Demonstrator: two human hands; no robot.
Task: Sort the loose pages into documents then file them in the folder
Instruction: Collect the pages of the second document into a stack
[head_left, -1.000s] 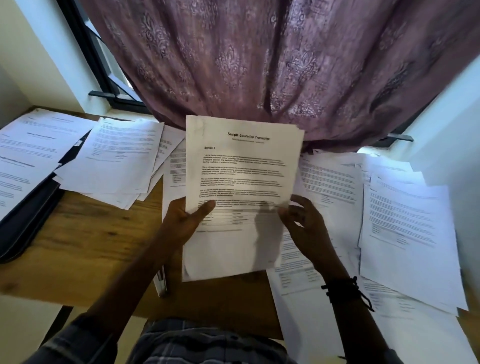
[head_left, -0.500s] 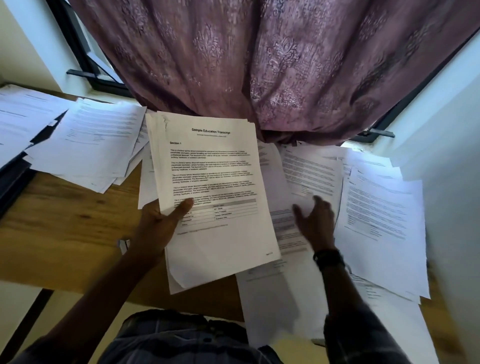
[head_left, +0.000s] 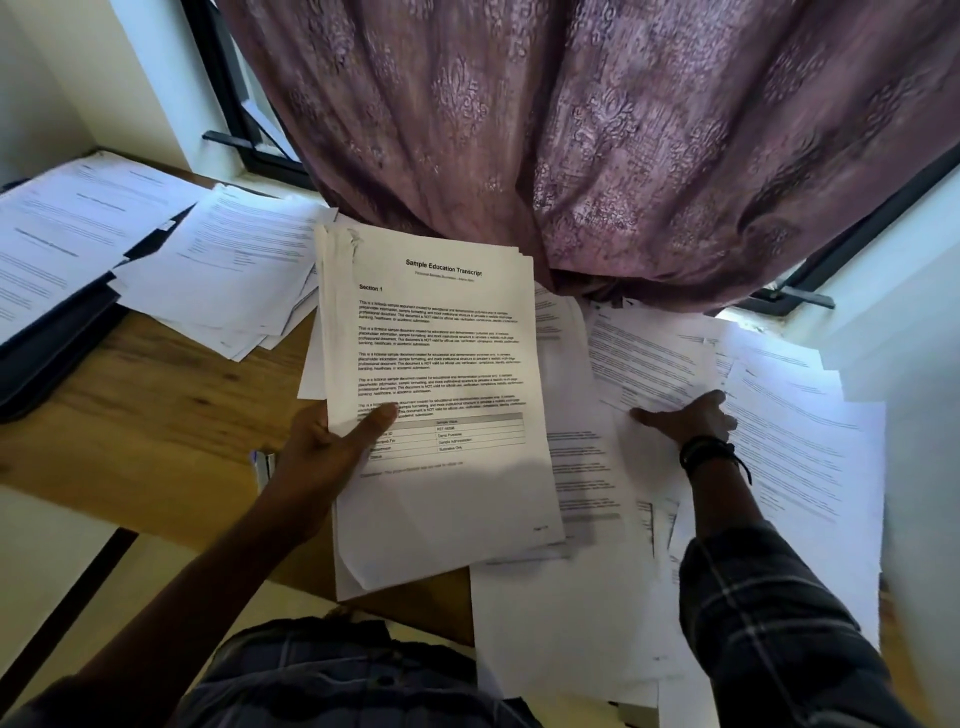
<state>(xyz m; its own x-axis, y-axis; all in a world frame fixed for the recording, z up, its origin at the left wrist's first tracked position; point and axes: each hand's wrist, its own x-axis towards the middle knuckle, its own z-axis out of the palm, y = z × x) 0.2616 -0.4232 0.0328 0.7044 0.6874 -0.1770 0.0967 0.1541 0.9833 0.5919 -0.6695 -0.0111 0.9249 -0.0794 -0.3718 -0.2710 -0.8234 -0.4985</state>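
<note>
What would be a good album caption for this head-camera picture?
Left hand holds a white "Sample Education Transcript" stack while the right hand reaches into loose white pages on a wooden desk.

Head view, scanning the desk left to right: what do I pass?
Dark folder with pages on it → loose page pile → left hand holding the "Sample Education Transcript" stack → right hand on the spread pages → overlapping sheets at far right.
</note>
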